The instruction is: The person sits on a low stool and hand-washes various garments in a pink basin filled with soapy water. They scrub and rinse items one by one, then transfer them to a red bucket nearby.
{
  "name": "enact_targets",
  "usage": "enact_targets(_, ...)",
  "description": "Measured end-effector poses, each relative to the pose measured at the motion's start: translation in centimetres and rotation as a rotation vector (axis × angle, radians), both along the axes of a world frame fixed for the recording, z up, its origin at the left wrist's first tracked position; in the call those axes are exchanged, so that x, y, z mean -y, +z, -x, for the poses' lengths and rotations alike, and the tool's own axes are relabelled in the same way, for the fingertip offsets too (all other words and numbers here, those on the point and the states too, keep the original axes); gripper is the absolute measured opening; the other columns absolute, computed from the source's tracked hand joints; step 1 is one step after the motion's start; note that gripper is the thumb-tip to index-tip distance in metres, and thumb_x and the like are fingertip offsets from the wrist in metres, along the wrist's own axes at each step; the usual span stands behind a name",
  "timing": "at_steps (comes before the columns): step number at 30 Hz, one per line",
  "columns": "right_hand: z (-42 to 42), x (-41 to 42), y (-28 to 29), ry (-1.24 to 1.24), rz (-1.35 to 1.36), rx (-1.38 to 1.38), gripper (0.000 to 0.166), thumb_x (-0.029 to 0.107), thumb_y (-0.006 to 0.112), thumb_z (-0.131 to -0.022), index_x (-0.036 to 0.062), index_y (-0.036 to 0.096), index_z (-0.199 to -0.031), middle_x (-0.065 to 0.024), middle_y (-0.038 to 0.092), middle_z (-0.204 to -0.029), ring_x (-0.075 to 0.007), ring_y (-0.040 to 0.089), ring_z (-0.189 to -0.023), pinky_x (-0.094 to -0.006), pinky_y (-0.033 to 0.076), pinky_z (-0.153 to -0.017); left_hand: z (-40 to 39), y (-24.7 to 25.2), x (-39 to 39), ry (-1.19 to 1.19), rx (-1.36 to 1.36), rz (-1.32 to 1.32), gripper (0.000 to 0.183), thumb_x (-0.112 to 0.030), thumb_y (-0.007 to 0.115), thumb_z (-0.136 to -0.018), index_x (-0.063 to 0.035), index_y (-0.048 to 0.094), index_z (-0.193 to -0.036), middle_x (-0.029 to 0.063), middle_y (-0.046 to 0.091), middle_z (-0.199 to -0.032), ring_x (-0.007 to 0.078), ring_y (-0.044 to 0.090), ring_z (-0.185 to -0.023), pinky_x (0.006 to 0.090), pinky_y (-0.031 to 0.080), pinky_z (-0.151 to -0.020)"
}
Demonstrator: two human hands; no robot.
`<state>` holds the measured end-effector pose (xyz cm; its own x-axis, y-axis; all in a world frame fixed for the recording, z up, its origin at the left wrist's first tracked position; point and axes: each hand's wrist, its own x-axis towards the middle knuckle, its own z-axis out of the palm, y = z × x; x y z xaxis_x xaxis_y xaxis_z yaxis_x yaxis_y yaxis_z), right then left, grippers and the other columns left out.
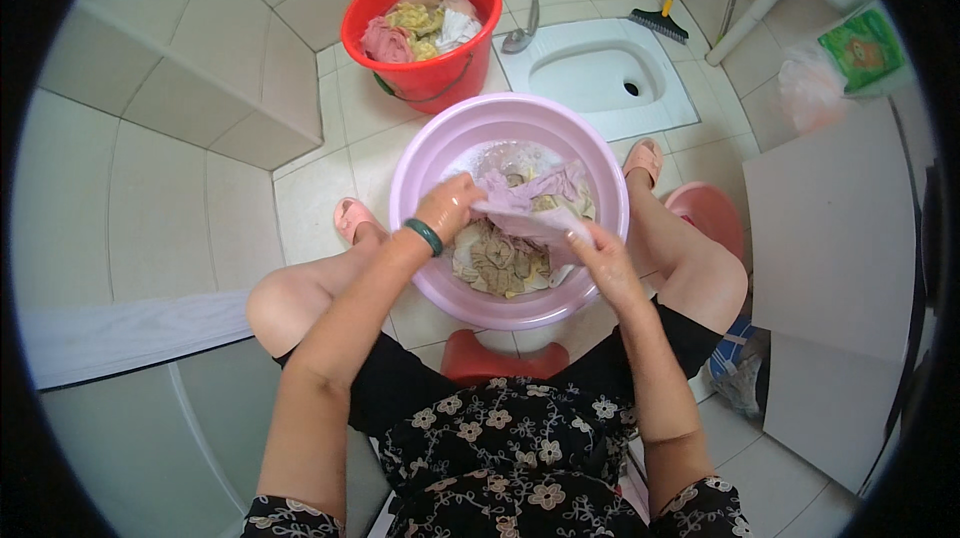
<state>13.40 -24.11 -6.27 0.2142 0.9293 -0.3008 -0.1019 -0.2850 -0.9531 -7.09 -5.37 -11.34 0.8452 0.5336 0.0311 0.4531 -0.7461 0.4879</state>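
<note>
A large lilac plastic basin (517, 110) stands on the floor between my feet. Over it, both hands stretch a wet lilac cloth (525, 221). My left hand (448, 206), with a dark green bangle at the wrist, grips the cloth's left part. At the right, my right hand (606, 262) pinches its edge between thumb and fingers. Part of the lilac fabric trails over the other laundry. Under it lie crumpled brown and cream clothes (501, 260). Soapy water (502, 155) with foam shows at the basin's far side.
Behind the basin stands a red bucket (450, 91) holding pink, yellow and white laundry. A squat toilet (517, 72) with a shower head (517, 40) beside it lies at the back. A floor brush (660, 24), a pink basin (712, 211) and a cabinet (832, 238) are rightward. I sit by a red stool (502, 359).
</note>
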Motion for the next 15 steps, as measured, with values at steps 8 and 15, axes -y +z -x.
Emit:
enact_targets(8,-3.1,-5.5,4.8,-0.188,-0.267,-0.003,0.025,0.018,0.051,-0.087,0.0006,0.056,-0.104,0.0012,0.054,-0.088,-0.0083,0.048,-0.082,-0.0230,0.038,-0.077,-0.6,9.0,-4.0,0.236,0.414,0.576,0.010,-0.010,0.048,-0.083,-0.0037,0.053,-0.090,0.0018,0.052,-0.081,0.0121,0.049,-0.076,0.0262,0.042,-0.067)
enact_targets(15,-6.5,-10.6,7.7,-0.150,-0.353,-0.046,0.023,0.025,0.049,-0.088,0.0064,0.057,-0.100,0.0011,0.056,-0.088,-0.0089,0.050,-0.081,-0.0244,0.039,-0.075,0.6,11.9,-4.4,0.033,0.017,0.003,0.019,-0.020,0.061,-0.079,-0.0032,0.056,-0.085,0.0102,0.056,-0.081,0.0232,0.053,-0.072,0.0301,0.043,-0.067)
